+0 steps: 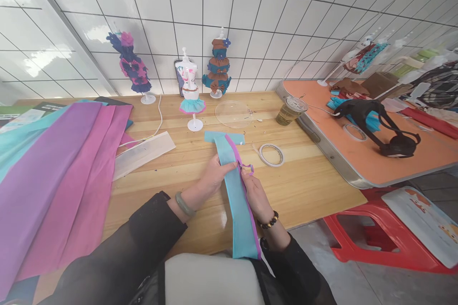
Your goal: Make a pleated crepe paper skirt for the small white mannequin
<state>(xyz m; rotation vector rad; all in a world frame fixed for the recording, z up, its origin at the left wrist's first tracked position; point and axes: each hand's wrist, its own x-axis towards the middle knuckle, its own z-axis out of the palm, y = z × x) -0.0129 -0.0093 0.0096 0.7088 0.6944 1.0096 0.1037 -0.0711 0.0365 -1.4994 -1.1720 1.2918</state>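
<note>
A long turquoise fabric strip [240,221] with a purple edging runs down the middle of the wooden table and over its front edge. My left hand [213,174] grips it from the left, thumb on top near the edging. My right hand [256,196] is closed at the edging, on what look like small scissors [240,165]; their dark tips show and the handles are hidden in the hand. A thin purple-and-turquoise offcut [251,168] curls beside the right fingers. Under the strip's far end lies another turquoise piece [234,139].
Dressed mini mannequins [195,105] stand along the wall. A tape roll [271,155], a clear plate [233,114] and a lidded drink cup [290,110] lie or stand rightward. Pink and purple fabric sheets [67,186] cover the left. A red stool [358,233] is at right.
</note>
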